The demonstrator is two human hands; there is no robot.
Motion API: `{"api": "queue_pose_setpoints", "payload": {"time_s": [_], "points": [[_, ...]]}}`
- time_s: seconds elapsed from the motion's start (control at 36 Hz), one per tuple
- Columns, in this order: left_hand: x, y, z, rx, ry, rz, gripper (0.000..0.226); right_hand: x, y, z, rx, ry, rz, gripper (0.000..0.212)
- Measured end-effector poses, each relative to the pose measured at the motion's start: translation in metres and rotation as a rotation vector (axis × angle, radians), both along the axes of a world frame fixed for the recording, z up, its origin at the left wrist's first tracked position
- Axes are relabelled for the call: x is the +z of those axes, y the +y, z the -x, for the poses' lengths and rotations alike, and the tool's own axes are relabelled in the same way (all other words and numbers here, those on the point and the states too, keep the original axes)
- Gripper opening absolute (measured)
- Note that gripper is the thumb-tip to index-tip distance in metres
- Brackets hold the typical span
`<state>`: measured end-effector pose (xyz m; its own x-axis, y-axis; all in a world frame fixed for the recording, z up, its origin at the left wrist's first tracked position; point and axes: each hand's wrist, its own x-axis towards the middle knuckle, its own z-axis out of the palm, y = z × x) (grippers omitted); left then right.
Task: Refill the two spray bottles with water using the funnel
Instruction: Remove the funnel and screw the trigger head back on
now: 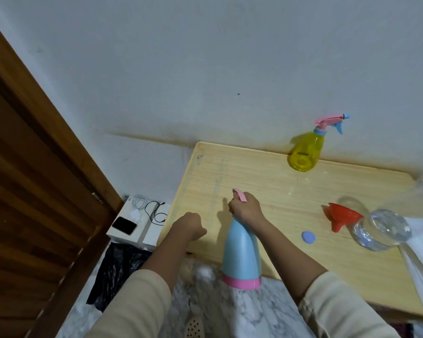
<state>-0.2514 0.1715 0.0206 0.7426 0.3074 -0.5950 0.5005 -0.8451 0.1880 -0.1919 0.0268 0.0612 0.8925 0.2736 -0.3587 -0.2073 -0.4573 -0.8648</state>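
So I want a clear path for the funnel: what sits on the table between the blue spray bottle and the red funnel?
Only a small round blue cap lies between the blue spray bottle and the red funnel, seen in the head view.

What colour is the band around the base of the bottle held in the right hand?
Pink, on the light blue bottle; the head view shows it.

The tabletop (279, 191) was pale yellow wood with a fine grain. On it, the nearest spray bottle (241, 250) was light blue with a pink band at its base and a pink trigger; the far one (305, 152) was clear yellow, its head pink and blue. The funnel (340, 217) was red, the small cap (308, 236) beside it periwinkle blue. Below the tabletop, the floor (230, 313) was white marble veined grey.
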Motion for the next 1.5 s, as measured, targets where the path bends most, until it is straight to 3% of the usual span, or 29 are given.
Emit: {"api": "queue_pose_setpoints", "payload": {"time_s": [0.11,0.19,0.31,0.44,0.61,0.72,0.78,0.89,1.06,1.17,1.25,1.36,1.5], "points": [[-0.002,0.002,0.000,0.001,0.015,0.007,0.036,0.002,0.002,0.004,-0.036,0.104,-0.097,0.015],[-0.004,0.005,0.001,0.001,0.021,0.001,0.036,0.001,0.004,0.006,0.002,0.056,-0.070,0.010],[-0.005,0.008,0.000,-0.006,0.003,0.003,0.038,-0.001,0.007,0.007,-0.003,0.029,-0.057,0.020],[-0.005,0.012,0.001,0.008,-0.015,0.037,0.039,-0.003,0.011,0.010,0.000,0.056,-0.056,0.003],[0.000,0.024,-0.003,-0.026,-0.065,0.081,0.042,-0.001,0.015,0.004,-0.071,0.013,-0.106,0.018],[0.010,0.028,-0.013,-0.060,-0.146,0.245,0.025,0.005,0.015,-0.002,-0.107,-0.098,-0.057,0.008],[0.017,0.029,-0.017,-0.057,-0.224,0.364,0.029,0.012,0.016,-0.010,-0.127,-0.184,-0.029,0.006],[0.034,0.026,-0.030,-0.061,-0.315,0.647,0.020,0.028,0.018,-0.028,-0.188,-0.395,0.023,0.019],[0.046,0.003,-0.056,-0.206,-0.227,0.978,0.084,0.045,0.016,-0.053,-0.329,-0.653,-0.008,0.018],[0.031,-0.024,-0.078,-0.156,-0.451,0.822,0.112,0.050,0.015,-0.068,-0.431,-0.729,-0.047,0.020],[0.031,-0.050,-0.098,-0.023,-0.612,0.819,0.097,0.051,0.014,-0.083,-0.509,-0.746,-0.080,0.025],[0.030,-0.059,-0.127,0.029,-0.672,0.786,0.079,0.046,0.003,-0.113,-0.523,-0.738,-0.085,0.038],[0.024,-0.052,-0.175,0.018,-0.624,0.902,0.069,0.035,-0.027,-0.156,-0.310,-0.592,-0.143,0.061]]}}
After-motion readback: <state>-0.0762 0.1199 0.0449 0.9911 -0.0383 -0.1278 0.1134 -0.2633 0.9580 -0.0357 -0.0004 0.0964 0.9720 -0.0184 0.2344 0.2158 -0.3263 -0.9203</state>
